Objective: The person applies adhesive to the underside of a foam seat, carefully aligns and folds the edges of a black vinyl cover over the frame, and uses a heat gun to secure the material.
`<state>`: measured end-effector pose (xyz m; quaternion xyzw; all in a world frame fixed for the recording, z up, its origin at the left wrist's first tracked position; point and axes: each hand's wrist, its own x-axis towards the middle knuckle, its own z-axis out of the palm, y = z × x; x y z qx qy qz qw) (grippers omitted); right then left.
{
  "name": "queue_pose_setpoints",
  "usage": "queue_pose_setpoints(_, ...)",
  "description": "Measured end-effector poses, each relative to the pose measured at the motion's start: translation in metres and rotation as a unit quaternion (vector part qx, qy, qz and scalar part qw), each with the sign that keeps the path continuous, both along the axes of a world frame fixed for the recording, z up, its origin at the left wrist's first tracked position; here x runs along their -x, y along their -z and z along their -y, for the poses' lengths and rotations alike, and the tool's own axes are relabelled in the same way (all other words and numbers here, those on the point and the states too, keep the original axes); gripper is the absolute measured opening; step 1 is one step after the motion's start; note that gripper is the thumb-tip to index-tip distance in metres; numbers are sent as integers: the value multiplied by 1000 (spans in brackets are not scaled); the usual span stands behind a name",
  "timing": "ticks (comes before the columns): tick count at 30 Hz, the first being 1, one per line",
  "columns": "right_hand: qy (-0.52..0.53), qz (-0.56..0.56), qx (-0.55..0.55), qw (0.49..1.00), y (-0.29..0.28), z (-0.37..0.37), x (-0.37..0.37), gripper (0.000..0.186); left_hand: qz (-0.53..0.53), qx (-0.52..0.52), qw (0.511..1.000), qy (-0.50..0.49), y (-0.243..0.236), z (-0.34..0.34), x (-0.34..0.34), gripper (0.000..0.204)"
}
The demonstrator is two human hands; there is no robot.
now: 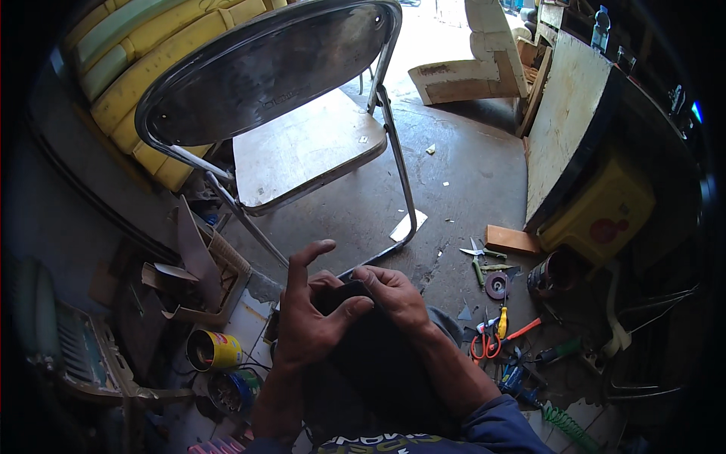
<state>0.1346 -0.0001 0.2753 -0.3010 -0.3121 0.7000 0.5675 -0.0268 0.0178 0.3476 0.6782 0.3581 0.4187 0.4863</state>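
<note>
A black piece of material [370, 356], which looks like cloth or leatherette, lies over my lap with its upper edge raised between my hands. My right hand [397, 299] pinches that edge between thumb and fingers. Beside it, my left hand [318, 314] has its index finger raised and bent and its thumb stretched apart. The remaining left fingers curl near the edge of the black material and are partly hidden. In front of my hands stands a metal-framed folding chair [310, 147] with a dark oval backrest and a pale, worn seat.
Scissors with orange handles [486, 346], a yellow screwdriver [503, 321], green-handled cutters [478, 265] and a wooden block [512, 239] lie at right. A yellow can [214, 350] and a cardboard box [215, 276] stand left. Yellow cushions [144, 91] lean behind; a pale board [567, 125] stands right.
</note>
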Motion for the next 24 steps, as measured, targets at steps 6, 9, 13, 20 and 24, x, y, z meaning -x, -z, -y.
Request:
queue_pose_setpoints(6, -49, -61, -50, 996, 0, 3, 13, 35, -87, -107, 985, 101, -15, -12, 10, 41)
queue_pose_setpoints(9, -78, -60, -48, 994, -4, 5, 14, 34, -30, -60, 987, 144, -3, -16, 16, 27)
queue_pose_setpoints(13, -77, 5, 1, 997, -14, 5, 10, 38, -70, -50, 991, 105, -6, -14, 10, 19)
queue_pose_setpoints(20, -67, 45, -56, 995, -8, 3, 7, 37, -101, -134, 980, 104, -7, -12, 11, 20)
queue_pose_setpoints(24, -37, -16, -43, 998, 3, -6, 17, 35, -76, -165, 980, 80, -6, -8, 6, 20)
